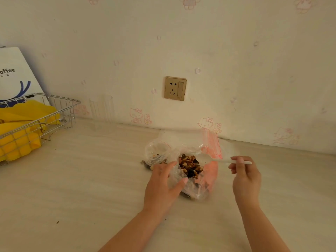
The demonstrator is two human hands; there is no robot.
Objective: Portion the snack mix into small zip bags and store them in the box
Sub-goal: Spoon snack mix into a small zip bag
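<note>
A clear plastic bag of snack mix, nuts and dark dried fruit, lies open on the pale table near the wall. My left hand grips its left edge and holds the mouth open. My right hand pinches the handle of a white plastic spoon, whose bowl hovers at the bag's mouth just right of the mix. A stack of small zip bags with red seal strips stands behind the big bag. A second crumpled clear bag with a few crumbs sits to the left.
A wire basket holding yellow items stands at the table's left, with a white coffee paper bag behind it. A clear glass stands by the wall. A wall socket is above the bags.
</note>
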